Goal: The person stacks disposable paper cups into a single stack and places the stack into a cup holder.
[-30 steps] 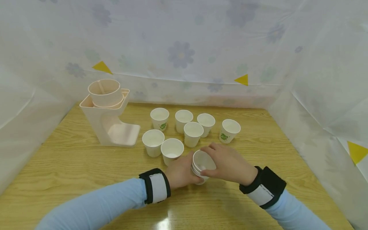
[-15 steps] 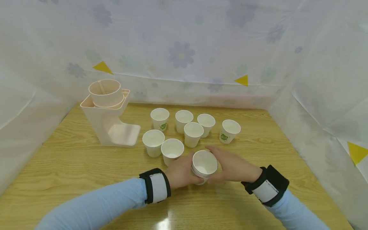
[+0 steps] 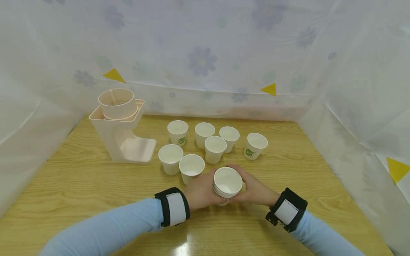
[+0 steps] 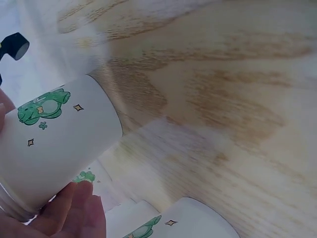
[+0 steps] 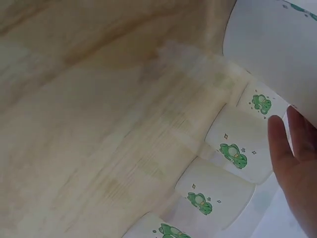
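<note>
Close to the person in the head view is a short nested stack of white paper cups (image 3: 227,182), mouths up. The left hand (image 3: 201,192) grips it from the left, thumb low at the front. Around its right side curve the thumb and fingers of the right hand (image 3: 256,186). In the left wrist view, a cup wall (image 4: 94,119) with a green cartoon print shows above the left fingers (image 4: 74,210), nested rims at its lower end. The right wrist view has the right hand (image 5: 299,173) against the white stack (image 5: 272,49); its thumb is hidden there.
Several single paper cups stand upright beyond the hands, including one (image 3: 191,167) beside the left hand and one (image 3: 256,145) farther right. A cream-coloured machine (image 3: 120,131) with a round top container stands at the left. White sheeting (image 3: 201,99) encloses the wooden table (image 3: 105,192).
The right hand has gone from the stack's rim, fingertips over the cup mouth, to its right side. Its wrist has since shifted slightly left. The left hand has kept its place.
</note>
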Motion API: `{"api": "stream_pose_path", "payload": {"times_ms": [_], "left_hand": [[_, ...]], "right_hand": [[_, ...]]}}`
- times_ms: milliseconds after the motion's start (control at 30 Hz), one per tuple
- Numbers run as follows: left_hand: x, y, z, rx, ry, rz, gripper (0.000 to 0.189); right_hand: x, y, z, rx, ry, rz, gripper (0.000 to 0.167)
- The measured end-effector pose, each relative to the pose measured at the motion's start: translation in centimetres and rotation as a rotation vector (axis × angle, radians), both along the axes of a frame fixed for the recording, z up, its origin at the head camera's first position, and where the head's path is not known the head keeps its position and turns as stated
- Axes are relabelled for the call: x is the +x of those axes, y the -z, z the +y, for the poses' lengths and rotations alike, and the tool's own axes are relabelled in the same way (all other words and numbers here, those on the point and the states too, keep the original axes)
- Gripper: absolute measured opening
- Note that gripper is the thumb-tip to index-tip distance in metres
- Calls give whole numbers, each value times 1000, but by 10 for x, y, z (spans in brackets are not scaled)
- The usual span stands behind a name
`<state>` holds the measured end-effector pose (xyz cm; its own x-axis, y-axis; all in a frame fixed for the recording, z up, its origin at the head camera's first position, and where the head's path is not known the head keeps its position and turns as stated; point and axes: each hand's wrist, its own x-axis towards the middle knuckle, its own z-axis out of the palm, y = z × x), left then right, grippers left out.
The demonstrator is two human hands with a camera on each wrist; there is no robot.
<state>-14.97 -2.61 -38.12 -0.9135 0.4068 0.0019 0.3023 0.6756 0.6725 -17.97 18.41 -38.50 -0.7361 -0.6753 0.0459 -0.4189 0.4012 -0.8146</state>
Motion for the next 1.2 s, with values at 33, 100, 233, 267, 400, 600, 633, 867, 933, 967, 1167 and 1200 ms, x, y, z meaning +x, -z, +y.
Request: {"api": "stream_pose_path", "payload": {"times_ms": [33, 100, 233, 267, 400, 600, 633, 867, 933, 967, 1167, 1200], "left_hand": [[0, 0, 0, 8, 4, -2, 70], [1, -2, -1, 27, 20, 3, 73], [3, -13, -3, 37, 27, 5, 79], [3, -18, -5, 18, 21, 21, 78], [-1, -42, -13, -52, -36, 107, 66], [-20, -72, -27, -250, -51, 158, 59], [-24, -76, -28, -312, -43, 139, 61], [-44, -76, -27, -673, 60, 69, 67], [-45, -75, -24, -728, 71, 80, 64], [-45, -75, -23, -739, 72, 83, 62], [-49, -71, -24, -741, 88, 124, 51], [-50, -69, -25, -735, 90, 130, 49]], "right_hand": [[0, 1, 0, -4, 5, 9, 91], [-1, 1, 1, 0, 21, 25, 91], [-3, 0, 3, 22, 64, 49, 91], [-3, 0, 4, 19, 71, 49, 91], [-7, -1, 5, 12, 84, 48, 89], [-13, 1, 3, 25, 95, 73, 87], [-14, 2, 2, 28, 99, 72, 87], [-18, 5, 2, 35, 109, 41, 89], [-17, 4, 1, 33, 103, 41, 89], [-18, 4, 0, 31, 98, 45, 89], [-19, 4, -2, -7, 75, 18, 87], [-20, 5, -2, -10, 74, 12, 87]]}}
